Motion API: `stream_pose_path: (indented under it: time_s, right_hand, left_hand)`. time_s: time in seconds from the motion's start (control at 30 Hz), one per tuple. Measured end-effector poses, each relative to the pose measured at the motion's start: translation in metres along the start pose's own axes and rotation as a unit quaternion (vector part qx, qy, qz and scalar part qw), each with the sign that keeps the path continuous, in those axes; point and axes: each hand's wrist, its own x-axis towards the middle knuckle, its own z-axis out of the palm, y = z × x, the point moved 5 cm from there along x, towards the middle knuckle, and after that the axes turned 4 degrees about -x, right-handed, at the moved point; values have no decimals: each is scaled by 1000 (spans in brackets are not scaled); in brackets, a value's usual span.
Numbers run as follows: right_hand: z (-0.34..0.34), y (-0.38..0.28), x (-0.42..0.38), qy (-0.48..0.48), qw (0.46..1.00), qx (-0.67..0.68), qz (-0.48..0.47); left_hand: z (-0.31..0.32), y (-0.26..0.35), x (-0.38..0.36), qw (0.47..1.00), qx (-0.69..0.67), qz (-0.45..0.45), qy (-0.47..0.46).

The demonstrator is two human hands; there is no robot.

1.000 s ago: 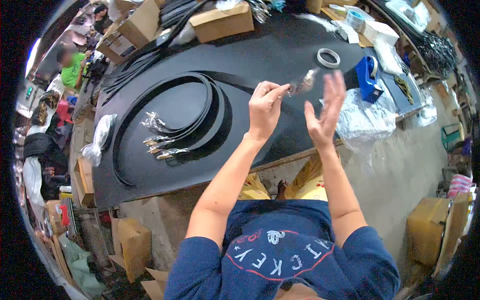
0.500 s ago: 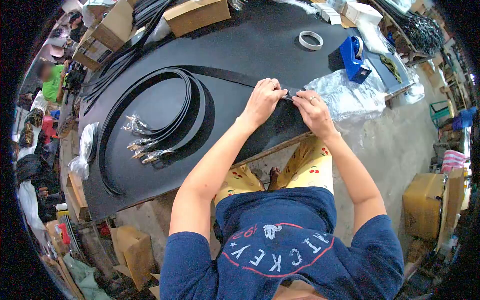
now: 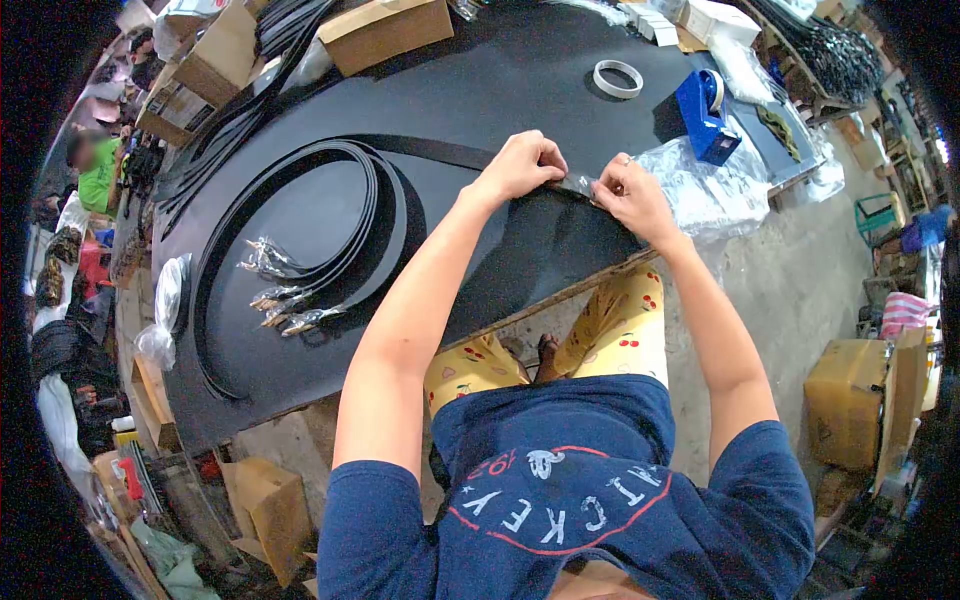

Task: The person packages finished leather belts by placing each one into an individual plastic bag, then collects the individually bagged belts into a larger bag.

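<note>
My left hand (image 3: pixel 524 166) is closed on a long black belt (image 3: pixel 430 149) near its end, thumb and fingers pinching it. The belt's end, wrapped in clear plastic (image 3: pixel 577 184), stretches between my two hands. My right hand (image 3: pixel 634 200) pinches this wrapped end from the other side; its exact contact is partly hidden by the fingers. From my left hand the belt runs left towards several looped black belts (image 3: pixel 375 215) on the dark tabletop. Their ends (image 3: pixel 275 258) are covered in clear plastic, with metal-looking parts inside.
Right of my hands lie clear plastic bags (image 3: pixel 700 195) and a blue tape dispenser (image 3: pixel 708 120). A white tape roll (image 3: pixel 617 79) lies farther back. A cardboard box (image 3: pixel 385 35) and black straps (image 3: pixel 225 125) sit at the back left. A person in green (image 3: pixel 100 175) is far left.
My hands have moved slightly apart, showing more of the plastic-wrapped end between them. My right fingers have curled in more. The whole view has shifted slightly.
</note>
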Motion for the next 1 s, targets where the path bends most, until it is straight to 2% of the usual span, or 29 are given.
stream_pose_path:
  time_s: [0.07,0.13,0.2,0.27,0.3,0.37,0.4,0.47,0.57,0.6,0.67,0.77,0.8,0.87,0.93,1.0]
  right_hand:
    - [1,3,2,-4,1000,6,13]
    - [2,4,5,-3,999,-32,-10]
    - [1,7,7,-24,999,-32,8]
    - [0,6,10,-45,998,-32,25]
    - [-1,6,11,-49,998,14,43]
    - [0,3,11,-53,995,59,62]
    - [1,2,11,-54,994,66,64]
    - [2,4,11,-53,994,73,65]
    - [2,7,12,-57,996,24,60]
    - [-1,1,13,-54,998,4,28]
    - [-5,-9,12,-50,999,-17,-3]
    - [-13,-25,6,-13,997,-56,-52]
    - [-14,-29,2,8,996,-63,-68]
    - [-16,-25,-3,30,994,-42,-92]
    - [-39,-19,-1,65,995,38,-66]
    - [-79,14,4,176,984,-18,-31]
  left_hand:
    - [-1,0,4,998,60,25,9]
    - [-2,-2,7,998,56,16,10]
    - [-6,-1,10,999,52,8,10]
    - [-4,-4,13,997,37,-44,-50]
    - [-5,-7,15,997,37,-43,-51]
    - [-3,-7,20,981,177,36,-76]
    - [-3,-9,23,980,177,36,-77]
    - [-1,-20,27,982,134,-21,-132]
    - [-3,-18,26,985,69,-66,-141]
    - [-4,-15,24,985,69,-65,-141]
    - [-9,-13,20,990,1,-87,-111]
    - [-13,1,9,991,23,-81,-104]
    - [-14,7,6,993,67,-40,-85]
    - [-15,14,-3,998,14,-26,-52]
    - [-21,25,-10,999,48,-22,3]
    - [-26,27,-16,995,56,-1,81]
